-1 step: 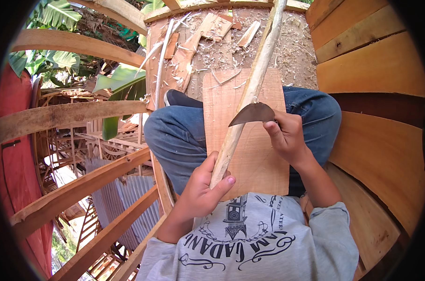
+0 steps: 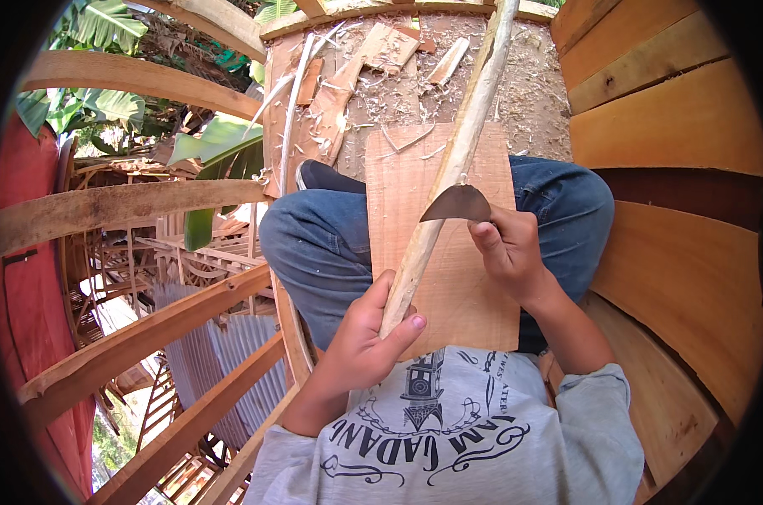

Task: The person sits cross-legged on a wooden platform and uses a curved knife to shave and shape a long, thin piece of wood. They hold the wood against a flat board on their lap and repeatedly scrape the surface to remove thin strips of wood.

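Note:
A long peeled wooden stick (image 2: 459,151) slants from my lap up past the top edge of the view. My left hand (image 2: 371,328) is closed round its lower end, thumb lying along the near side. In my right hand (image 2: 512,251) is a curved knife with a broad dark blade (image 2: 457,204); its handle is mostly hidden by the fingers. The blade lies across the stick, touching it about midway between my left hand and the far end. Under both, a flat wooden board (image 2: 474,290) rests over my crossed legs in blue jeans.
Wood shavings and offcuts (image 2: 388,48) litter the floor ahead. Thin pale strips (image 2: 293,109) lie at the left floor edge. A slatted wooden railing (image 2: 146,337) runs along my left, with banana leaves (image 2: 222,143) beyond it. Plank walling (image 2: 667,126) stands close on my right.
The knife blade has shifted slightly to the right along with a small turn, its tip now nearer the stick. The stick's lower end has moved a touch to the right.

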Available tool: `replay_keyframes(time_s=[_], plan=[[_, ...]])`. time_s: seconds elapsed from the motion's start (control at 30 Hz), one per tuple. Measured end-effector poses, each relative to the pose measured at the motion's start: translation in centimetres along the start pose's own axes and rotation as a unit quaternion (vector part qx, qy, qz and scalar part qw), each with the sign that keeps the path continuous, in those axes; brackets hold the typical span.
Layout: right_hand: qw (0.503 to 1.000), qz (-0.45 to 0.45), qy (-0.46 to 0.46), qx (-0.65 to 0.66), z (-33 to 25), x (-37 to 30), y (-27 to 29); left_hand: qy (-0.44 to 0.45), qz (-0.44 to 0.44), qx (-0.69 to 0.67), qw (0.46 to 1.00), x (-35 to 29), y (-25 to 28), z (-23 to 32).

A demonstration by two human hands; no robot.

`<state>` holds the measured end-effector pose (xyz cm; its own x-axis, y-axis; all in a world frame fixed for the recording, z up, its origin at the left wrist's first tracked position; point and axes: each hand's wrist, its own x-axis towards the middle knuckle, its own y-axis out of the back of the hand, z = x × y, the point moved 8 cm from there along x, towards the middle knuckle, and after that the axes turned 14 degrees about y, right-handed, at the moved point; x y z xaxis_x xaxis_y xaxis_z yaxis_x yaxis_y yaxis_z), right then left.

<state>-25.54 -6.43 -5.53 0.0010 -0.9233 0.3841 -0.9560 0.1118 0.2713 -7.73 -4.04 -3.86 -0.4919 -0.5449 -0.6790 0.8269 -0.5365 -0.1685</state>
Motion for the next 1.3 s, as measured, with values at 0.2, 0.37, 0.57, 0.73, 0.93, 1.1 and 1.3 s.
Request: replay_keyframes(time_s=[0.2,0.37,0.57,0.73,0.93,1.1,1.3], plan=[[0.999,-0.006,0.014,-0.047,0.8,0.5,1.0,0.003,0.005,0.01,1.0,0.0,0.0,0.1],[0.992,-0.055,0.103,-0.045,-0.7,0.3,-0.3,-0.001,0.026,0.044,0.999,0.0,-0.4,0.9],[0.984,-0.059,0.149,-0.073,-1.2,-0.1,-0.6,-0.036,0.031,0.08,0.996,-0.1,-0.8,1.7],[0.998,-0.003,0.04,-0.052,0.5,1.2,1.2,0.007,0.02,0.043,0.999,0.2,-0.2,0.6],[0.999,-0.046,0.028,0.002,-0.1,0.3,-0.2,-0.001,0.025,0.059,0.998,0.5,-0.5,0.8],[0.993,-0.016,0.116,-0.018,-1.6,0.1,-1.0,0.01,0.021,0.029,0.999,0.2,-0.6,0.8],[0.997,-0.005,0.071,-0.03,0.0,1.6,-0.1,0.019,0.025,0.006,0.999,0.2,0.0,0.5]])
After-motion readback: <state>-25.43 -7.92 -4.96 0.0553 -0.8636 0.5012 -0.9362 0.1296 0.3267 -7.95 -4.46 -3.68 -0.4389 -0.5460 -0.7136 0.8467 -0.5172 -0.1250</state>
